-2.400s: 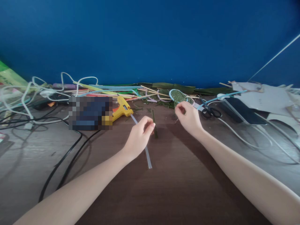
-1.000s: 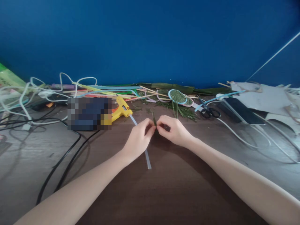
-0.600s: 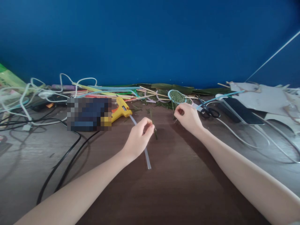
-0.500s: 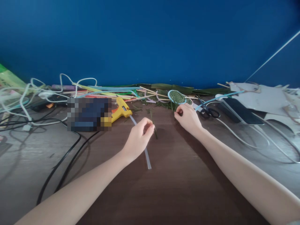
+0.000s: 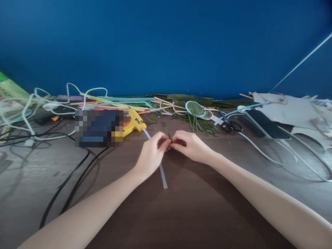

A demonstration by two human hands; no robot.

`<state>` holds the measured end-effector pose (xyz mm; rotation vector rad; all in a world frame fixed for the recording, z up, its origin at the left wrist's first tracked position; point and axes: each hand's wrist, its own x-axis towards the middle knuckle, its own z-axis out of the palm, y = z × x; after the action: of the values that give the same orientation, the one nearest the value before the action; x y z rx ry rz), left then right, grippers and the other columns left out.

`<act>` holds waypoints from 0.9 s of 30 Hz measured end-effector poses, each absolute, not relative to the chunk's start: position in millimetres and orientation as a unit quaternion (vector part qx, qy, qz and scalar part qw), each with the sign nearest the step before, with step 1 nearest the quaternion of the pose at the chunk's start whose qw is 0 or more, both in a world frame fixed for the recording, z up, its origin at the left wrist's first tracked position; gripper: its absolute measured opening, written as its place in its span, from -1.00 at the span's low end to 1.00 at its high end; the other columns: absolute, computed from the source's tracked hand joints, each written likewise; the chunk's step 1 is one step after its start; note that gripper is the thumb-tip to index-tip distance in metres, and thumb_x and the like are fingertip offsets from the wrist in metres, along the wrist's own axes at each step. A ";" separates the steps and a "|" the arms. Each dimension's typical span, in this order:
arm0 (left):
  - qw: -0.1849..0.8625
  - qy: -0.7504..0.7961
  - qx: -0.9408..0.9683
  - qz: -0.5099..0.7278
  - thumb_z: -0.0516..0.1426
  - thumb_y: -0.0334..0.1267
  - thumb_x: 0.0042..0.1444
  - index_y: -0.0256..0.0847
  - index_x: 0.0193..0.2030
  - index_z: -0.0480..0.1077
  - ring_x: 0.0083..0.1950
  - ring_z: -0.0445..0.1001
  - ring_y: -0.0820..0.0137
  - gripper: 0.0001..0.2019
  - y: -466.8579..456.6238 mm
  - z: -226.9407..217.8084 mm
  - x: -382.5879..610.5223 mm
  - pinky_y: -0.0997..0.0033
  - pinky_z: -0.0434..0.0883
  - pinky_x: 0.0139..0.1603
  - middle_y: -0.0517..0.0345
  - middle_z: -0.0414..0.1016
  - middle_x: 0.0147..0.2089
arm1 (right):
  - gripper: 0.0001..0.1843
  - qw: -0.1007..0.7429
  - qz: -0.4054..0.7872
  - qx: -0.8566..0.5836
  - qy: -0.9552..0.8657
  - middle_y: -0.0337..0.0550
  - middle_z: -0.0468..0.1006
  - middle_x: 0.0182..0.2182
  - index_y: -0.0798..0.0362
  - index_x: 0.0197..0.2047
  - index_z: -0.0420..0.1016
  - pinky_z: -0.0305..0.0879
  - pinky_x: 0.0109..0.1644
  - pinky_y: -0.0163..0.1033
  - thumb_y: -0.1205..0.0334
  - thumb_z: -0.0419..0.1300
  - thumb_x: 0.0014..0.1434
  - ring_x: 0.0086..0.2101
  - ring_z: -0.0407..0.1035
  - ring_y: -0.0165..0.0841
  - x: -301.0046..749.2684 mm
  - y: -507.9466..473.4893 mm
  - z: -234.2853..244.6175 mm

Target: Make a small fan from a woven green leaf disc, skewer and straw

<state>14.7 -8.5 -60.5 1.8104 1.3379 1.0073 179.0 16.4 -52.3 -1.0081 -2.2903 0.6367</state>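
My left hand (image 5: 153,154) is closed in a pinch on thin green leaf strips (image 5: 167,131), whose ends stick up past the fingertips. Against it, my right hand (image 5: 190,145) pinches at the same spot, the two sets of fingertips meeting. The strips' lower part is hidden by the fingers. Behind the right hand lies a pile of cut leaf strips (image 5: 204,126), and over it a blue-rimmed round piece (image 5: 195,109) filled with green bits. A yellow glue gun (image 5: 133,122) sits left of the hands; its pale glue stick (image 5: 163,176) runs under my left hand.
Black-handled scissors (image 5: 231,126) and a dark phone (image 5: 268,123) lie at the right, near white cables and white sheets (image 5: 293,109). Coloured sticks (image 5: 124,99) line the blue wall (image 5: 166,48). Tangled white cables (image 5: 28,114) and black cords (image 5: 75,186) cover the left side.
My right hand has moved from the leaf pile toward me and left, and its fingertips now meet those of my left hand. The left hand has stayed nearly still, holding its strips.
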 end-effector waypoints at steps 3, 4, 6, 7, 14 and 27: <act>0.355 0.500 0.681 0.401 0.02 -0.25 0.14 -0.18 -0.34 0.29 -0.35 0.47 0.44 -0.91 -8.4 -61.6 15.5 0.42 0.38 -0.26 0.24 0.45 -0.40 | -0.86 0.278 0.220 -0.382 -0.853 -0.26 0.31 -0.51 0.06 -0.47 0.27 0.15 -0.35 -0.32 0.37 0.13 0.10 -0.44 0.22 -0.43 181.4 20.4 -52.5; 0.363 0.498 0.676 0.404 0.02 -0.24 0.14 -0.18 -0.30 0.30 -0.32 0.48 0.43 -0.91 -8.5 -61.5 15.9 0.41 0.39 -0.24 0.22 0.46 -0.36 | -0.86 0.283 0.201 -0.387 -0.854 -0.25 0.32 -0.51 0.06 -0.47 0.26 0.16 -0.34 -0.30 0.36 0.12 0.11 -0.44 0.22 -0.41 183.4 23.0 -52.7; 0.378 0.498 0.664 0.409 0.02 -0.23 0.15 -0.17 -0.24 0.30 -0.29 0.49 0.42 -0.89 -8.8 -60.7 16.8 0.40 0.41 -0.23 0.18 0.48 -0.28 | -0.85 0.306 0.134 -0.425 -0.841 -0.20 0.34 -0.48 0.06 -0.49 0.27 0.18 -0.28 -0.22 0.33 0.13 0.11 -0.39 0.24 -0.35 189.7 30.0 -54.7; 0.385 0.501 0.657 0.411 0.01 -0.23 0.15 -0.18 -0.22 0.30 -0.28 0.49 0.43 -0.88 -9.0 -60.1 17.2 0.41 0.42 -0.23 0.16 0.48 -0.25 | -0.84 0.322 0.089 -0.460 -0.823 -0.16 0.35 -0.45 0.06 -0.50 0.28 0.18 -0.23 -0.16 0.31 0.14 0.10 -0.35 0.25 -0.31 194.1 34.2 -56.6; 0.390 0.503 0.656 0.405 -0.01 -0.29 0.14 -0.19 -0.20 0.28 -0.29 0.48 0.46 -0.89 -9.5 -59.6 16.8 0.42 0.42 -0.23 0.15 0.46 -0.24 | -0.86 0.333 0.005 -0.589 -0.737 -0.05 0.34 -0.27 0.04 -0.52 0.30 0.20 -0.09 -0.01 0.29 0.22 -0.03 -0.16 0.26 -0.13 223.4 58.1 -74.6; 0.385 0.505 0.667 0.389 -0.03 -0.33 0.13 -0.19 -0.21 0.29 -0.31 0.47 0.45 -0.87 -10.4 -59.0 16.6 0.40 0.40 -0.23 0.17 0.47 -0.29 | -0.73 0.323 0.031 -0.563 -0.760 -0.10 0.51 -0.35 0.05 -0.44 0.40 0.27 -0.11 -0.09 0.53 -0.02 -0.14 -0.26 0.37 -0.20 232.6 64.3 -72.0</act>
<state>16.6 -10.4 -59.0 1.7000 1.2860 0.9919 232.6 64.3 -72.0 -1.4763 -1.9949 0.0821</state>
